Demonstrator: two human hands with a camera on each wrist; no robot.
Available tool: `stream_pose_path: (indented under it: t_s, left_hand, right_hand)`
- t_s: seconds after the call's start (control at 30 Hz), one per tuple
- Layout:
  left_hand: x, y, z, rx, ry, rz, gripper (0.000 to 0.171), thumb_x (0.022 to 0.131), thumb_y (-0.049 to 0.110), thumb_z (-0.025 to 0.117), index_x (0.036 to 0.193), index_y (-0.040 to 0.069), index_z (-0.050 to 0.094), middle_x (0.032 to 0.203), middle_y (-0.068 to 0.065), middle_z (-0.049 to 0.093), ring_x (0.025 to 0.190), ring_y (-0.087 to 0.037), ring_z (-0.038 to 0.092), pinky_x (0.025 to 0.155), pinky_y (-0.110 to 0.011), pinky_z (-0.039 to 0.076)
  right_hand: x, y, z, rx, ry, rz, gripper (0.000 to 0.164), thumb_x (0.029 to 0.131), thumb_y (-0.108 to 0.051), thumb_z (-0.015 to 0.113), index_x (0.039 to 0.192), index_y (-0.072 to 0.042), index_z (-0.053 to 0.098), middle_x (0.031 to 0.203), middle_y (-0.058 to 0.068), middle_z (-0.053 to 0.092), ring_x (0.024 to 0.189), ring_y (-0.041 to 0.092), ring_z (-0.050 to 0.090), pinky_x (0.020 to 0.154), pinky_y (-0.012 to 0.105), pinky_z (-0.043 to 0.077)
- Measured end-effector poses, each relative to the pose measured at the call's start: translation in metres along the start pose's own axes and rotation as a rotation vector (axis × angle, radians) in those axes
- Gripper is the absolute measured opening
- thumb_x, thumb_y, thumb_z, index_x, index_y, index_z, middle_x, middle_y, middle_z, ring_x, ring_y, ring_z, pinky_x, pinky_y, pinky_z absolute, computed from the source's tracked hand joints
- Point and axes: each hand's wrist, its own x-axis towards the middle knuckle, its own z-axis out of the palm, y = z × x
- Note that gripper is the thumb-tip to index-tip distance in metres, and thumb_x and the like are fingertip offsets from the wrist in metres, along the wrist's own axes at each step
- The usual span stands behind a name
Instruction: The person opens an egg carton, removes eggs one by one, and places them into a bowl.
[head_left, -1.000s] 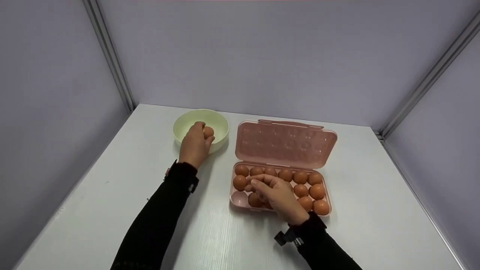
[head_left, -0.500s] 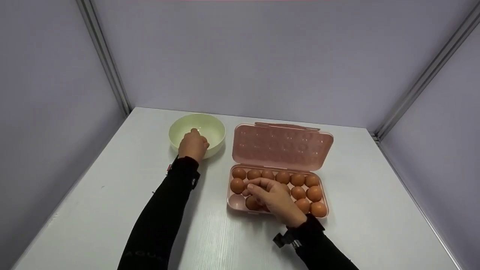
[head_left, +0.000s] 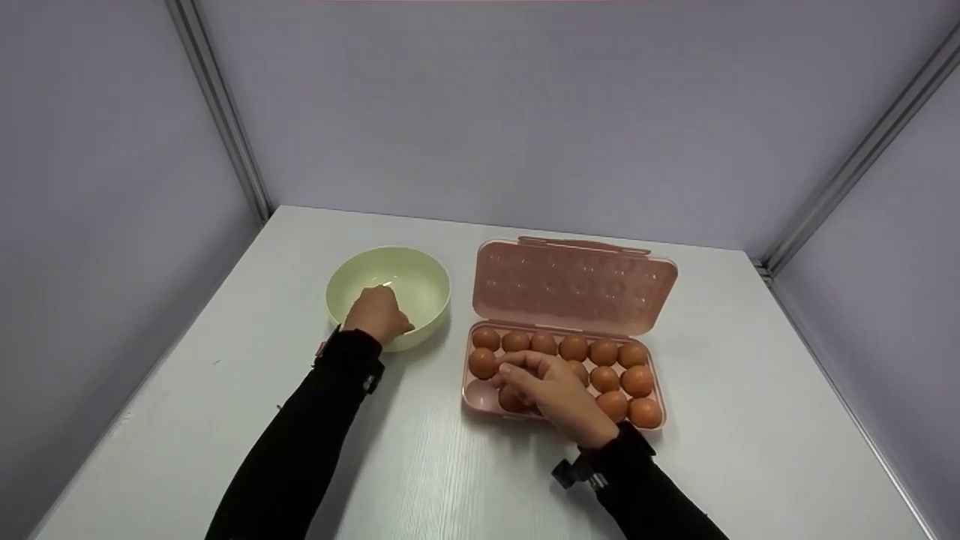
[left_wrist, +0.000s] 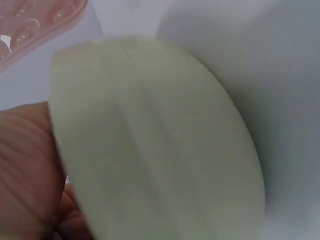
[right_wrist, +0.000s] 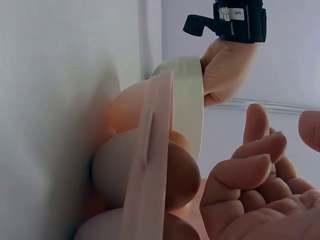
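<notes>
Head view, bowl: the pale green bowl stands on the white table, to the left of the egg carton and apart from it.
Head view, left hand: your left hand reaches over the near rim, fingers down inside the bowl; the back of the hand hides them, so I cannot tell whether they grasp anything.
Head view, carton: pink and open on the table, its lid raised along the far side and leaning away from you.
Head view, eggs: the brown eggs sit in rows in the carton, six in the farthest row; your right hand covers some of the nearer ones.
Head view, right hand: it hangs over the eggs with thumb and fingers loosely bent, released.
Left wrist view, bowl: its outer wall, blurred, fills the middle.
Left wrist view, left hand: it lies at the rim by the left edge, fingers partly hidden behind the wall; their grip cannot be told here either.
Left wrist view, pink corner: dimpled plastic of the carton shows at upper left.
Right wrist view, right hand: your fingers curl slackly beside the carton, thumb well apart from them, grasping nothing.
Right wrist view, beyond: your left hand, in a dark wristband, bends over the bowl's rim.
</notes>
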Motion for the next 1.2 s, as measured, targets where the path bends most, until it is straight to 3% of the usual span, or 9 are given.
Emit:
stream_pose_path:
  t_s: [0.23,0.5,0.67,0.83,0.93,1.03,1.1,1.2]
  left_hand:
    - [0.0,-0.001,0.001,0.02,-0.032,0.017,0.02,0.075,0.011,0.081,0.075,-0.001,0.065,0.08,-0.011,0.065,0.073,-0.023,0.05,0.08,-0.048,0.057]
    - [-0.003,0.002,-0.001,0.035,-0.05,-0.023,0.02,0.079,0.009,0.077,0.073,0.005,0.058,0.077,-0.007,0.059,0.072,-0.024,0.051,0.073,-0.044,0.053]
    - [-0.006,0.001,-0.002,0.06,-0.001,0.01,0.02,0.081,0.015,0.076,0.083,0.0,0.064,0.081,-0.013,0.069,0.069,-0.024,0.054,0.072,-0.048,0.058]
    - [-0.008,-0.005,0.0,0.056,0.072,0.031,0.027,0.086,0.024,0.076,0.076,0.0,0.069,0.07,-0.011,0.069,0.059,-0.022,0.058,0.06,-0.042,0.055]
    - [-0.024,0.012,-0.006,0.059,0.15,0.034,0.034,0.094,0.027,0.077,0.088,-0.006,0.071,0.079,-0.018,0.073,0.067,-0.029,0.069,0.064,-0.046,0.059]
    - [-0.042,0.032,-0.005,-0.015,0.246,0.086,0.042,0.097,0.035,0.078,0.107,-0.006,0.07,0.097,-0.021,0.076,0.086,-0.036,0.075,0.076,-0.05,0.061]
    - [-0.058,0.046,0.0,-0.132,0.277,0.139,0.039,0.098,0.038,0.078,0.108,0.001,0.074,0.099,-0.015,0.078,0.088,-0.032,0.074,0.08,-0.049,0.059]
    - [-0.083,0.064,0.011,-0.339,0.288,0.259,0.027,0.097,0.038,0.079,0.099,0.011,0.077,0.089,-0.002,0.077,0.079,-0.018,0.068,0.075,-0.036,0.054]
  right_hand:
    - [0.001,0.002,-0.002,-0.005,-0.022,-0.023,0.049,0.107,-0.04,0.065,0.134,0.001,0.067,0.116,0.012,0.076,0.084,0.014,0.058,0.071,0.022,0.047]
    - [0.001,0.003,-0.002,-0.01,-0.042,-0.013,0.049,0.106,-0.04,0.066,0.133,0.002,0.067,0.116,0.014,0.075,0.08,0.012,0.055,0.069,0.021,0.046]
    - [0.0,0.003,-0.002,-0.016,-0.057,-0.026,0.048,0.107,-0.038,0.065,0.134,0.003,0.067,0.115,0.013,0.075,0.084,0.013,0.057,0.071,0.022,0.047]
    - [-0.001,0.002,-0.003,-0.028,-0.052,-0.021,0.049,0.107,-0.04,0.065,0.133,0.001,0.067,0.115,0.01,0.075,0.078,0.013,0.054,0.067,0.022,0.044]
    - [-0.001,0.003,-0.003,-0.034,-0.043,-0.023,0.048,0.107,-0.039,0.065,0.132,0.001,0.067,0.115,0.01,0.076,0.075,0.012,0.052,0.066,0.021,0.043]
    - [-0.002,0.004,-0.005,-0.025,-0.04,-0.019,0.047,0.107,-0.039,0.065,0.128,0.002,0.069,0.106,0.008,0.074,0.071,0.013,0.049,0.063,0.022,0.041]
    - [-0.003,0.004,-0.006,-0.022,-0.043,-0.015,0.046,0.107,-0.04,0.065,0.125,0.001,0.071,0.1,0.005,0.071,0.069,0.014,0.047,0.062,0.022,0.04]
    - [-0.005,0.002,-0.008,-0.023,-0.031,-0.004,0.046,0.106,-0.042,0.066,0.125,-0.001,0.071,0.096,0.003,0.07,0.067,0.014,0.046,0.061,0.023,0.04]
